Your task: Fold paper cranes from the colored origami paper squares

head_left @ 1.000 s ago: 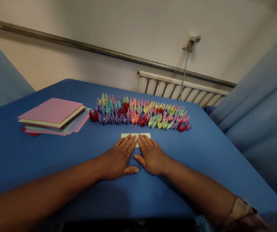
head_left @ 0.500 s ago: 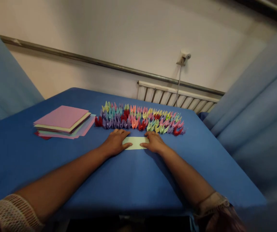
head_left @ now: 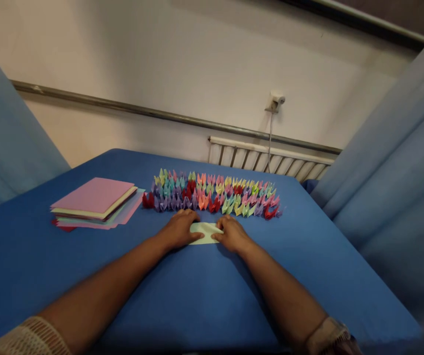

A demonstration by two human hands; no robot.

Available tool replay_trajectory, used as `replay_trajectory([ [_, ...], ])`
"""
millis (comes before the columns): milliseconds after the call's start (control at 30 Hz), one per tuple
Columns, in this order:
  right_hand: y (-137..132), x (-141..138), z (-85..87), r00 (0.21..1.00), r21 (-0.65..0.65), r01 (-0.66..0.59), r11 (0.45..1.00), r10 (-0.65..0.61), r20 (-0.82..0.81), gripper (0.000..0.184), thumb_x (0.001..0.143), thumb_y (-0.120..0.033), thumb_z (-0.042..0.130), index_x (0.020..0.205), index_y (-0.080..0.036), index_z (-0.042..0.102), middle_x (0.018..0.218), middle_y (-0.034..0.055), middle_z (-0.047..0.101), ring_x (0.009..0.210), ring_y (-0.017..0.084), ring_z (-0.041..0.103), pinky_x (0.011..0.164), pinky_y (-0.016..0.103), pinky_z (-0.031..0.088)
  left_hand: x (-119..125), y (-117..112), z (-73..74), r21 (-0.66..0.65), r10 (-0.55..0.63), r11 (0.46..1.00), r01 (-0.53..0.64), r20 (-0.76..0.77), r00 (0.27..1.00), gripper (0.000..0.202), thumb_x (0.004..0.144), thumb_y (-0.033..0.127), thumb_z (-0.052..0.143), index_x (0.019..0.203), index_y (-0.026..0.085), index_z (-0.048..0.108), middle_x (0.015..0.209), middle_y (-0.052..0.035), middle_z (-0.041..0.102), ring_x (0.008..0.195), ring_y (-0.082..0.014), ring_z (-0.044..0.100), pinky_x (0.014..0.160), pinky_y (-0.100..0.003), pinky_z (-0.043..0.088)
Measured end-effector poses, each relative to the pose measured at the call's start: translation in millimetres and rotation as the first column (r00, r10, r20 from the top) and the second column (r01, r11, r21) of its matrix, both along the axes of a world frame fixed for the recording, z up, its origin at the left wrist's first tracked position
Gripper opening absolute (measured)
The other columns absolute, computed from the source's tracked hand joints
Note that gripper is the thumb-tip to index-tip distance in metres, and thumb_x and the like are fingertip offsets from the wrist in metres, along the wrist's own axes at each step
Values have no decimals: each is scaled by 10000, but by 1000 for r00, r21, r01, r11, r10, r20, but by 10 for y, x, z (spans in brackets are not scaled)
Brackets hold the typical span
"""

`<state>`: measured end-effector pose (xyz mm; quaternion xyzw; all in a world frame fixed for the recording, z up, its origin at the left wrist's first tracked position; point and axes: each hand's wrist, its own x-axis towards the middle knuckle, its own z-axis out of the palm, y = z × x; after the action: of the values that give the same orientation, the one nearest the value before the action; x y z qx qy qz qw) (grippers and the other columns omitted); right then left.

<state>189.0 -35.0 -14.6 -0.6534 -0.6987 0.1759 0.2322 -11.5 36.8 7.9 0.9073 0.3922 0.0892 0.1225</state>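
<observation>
A pale green folded strip of paper point(head_left: 206, 233) lies on the blue-covered table between my hands. My left hand point(head_left: 179, 230) grips its left end, thumb along the near edge and fingers by the far edge. At the right end, my right hand point(head_left: 233, 233) has thumb and fingers closed on the paper. The paper's upper right part looks slightly bent up near the right fingers. Just beyond my hands stand rows of small folded paper cranes point(head_left: 215, 190) in many colours. Both ends of the strip are hidden under the hands.
A stack of coloured square paper sheets point(head_left: 93, 196) sits on the left of the table point(head_left: 182, 296). Behind are a wall rail point(head_left: 141, 111), a radiator point(head_left: 256, 157) and a plugged-in socket point(head_left: 274, 102). Blue curtains point(head_left: 389, 162) hang at both sides.
The view has tilted up slightly, so everything sits lower in the picture. My right fingers have drawn inward over the paper, which was flat and is now slightly bent.
</observation>
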Motion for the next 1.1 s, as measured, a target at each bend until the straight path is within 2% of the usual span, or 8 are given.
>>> replay_trajectory([
  [133,3,-31,-20,995,3,-26,1000,26,-92,90,795,-240,646,848,-199,587,794,-9,610,706,142,541,667,257,401,-75,-2,-63,-3,-98,995,99,54,994,429,777,447,640,1111,179,627,1201,-114,625,1098,-289,555,973,-405,400],
  [367,77,33,-136,929,-43,5,999,-21,-370,248,803,-212,615,1047,-221,578,824,-32,643,716,144,592,657,256,467,-125,39,-59,-53,-89,994,95,107,990,504,775,425,647,1201,164,581,1229,-118,616,1124,-297,545,980,-406,419],
  [467,53,70,-103,969,-1,3,1000,-3,-245,414,748,-227,691,1143,-216,568,1053,26,655,941,190,612,844,329,479,-137,43,-50,-57,-90,994,96,99,991,529,771,421,654,1228,166,576,1263,-125,605,1148,-304,537,998,-409,409],
  [533,25,85,-50,995,13,-1,1000,2,-95,579,704,-276,757,1236,-192,544,1233,94,598,1141,240,550,986,385,413,-142,45,-44,-43,-96,994,99,67,993,541,771,430,656,1230,153,584,1243,-139,616,1129,-311,546,989,-417,409],
  [633,-5,94,27,1000,-40,-24,999,24,-1,650,712,-340,770,1290,-165,530,1216,116,613,1143,253,551,996,393,400,-142,45,-25,-21,-97,995,98,26,995,531,769,438,656,1209,144,603,1144,-140,648,1041,-305,581,931,-412,429],
  [833,-22,94,82,995,-85,-42,995,49,83,532,736,-413,757,1186,-168,612,1118,109,637,1054,245,577,930,372,426,-112,10,49,-64,-83,995,83,5,997,332,765,410,627,1005,183,657,931,-90,668,887,-281,597,793,-382,445],
  [1000,-15,95,11,999,-12,-33,999,33,34,604,684,-410,793,1199,-165,596,1214,130,567,1157,264,515,1003,407,395,-75,-44,80,-111,-132,984,141,85,988,253,745,335,604,941,190,668,990,-84,659,969,-276,578,880,-389,431],
  [1100,37,104,-74,980,15,28,1000,-24,-198,792,633,-339,821,1330,-191,475,1296,128,544,1168,251,533,989,409,422,-58,-71,94,-277,-64,950,143,278,958,307,748,325,585,1019,199,657,987,-56,675,938,-250,600,855,-361,450],
])
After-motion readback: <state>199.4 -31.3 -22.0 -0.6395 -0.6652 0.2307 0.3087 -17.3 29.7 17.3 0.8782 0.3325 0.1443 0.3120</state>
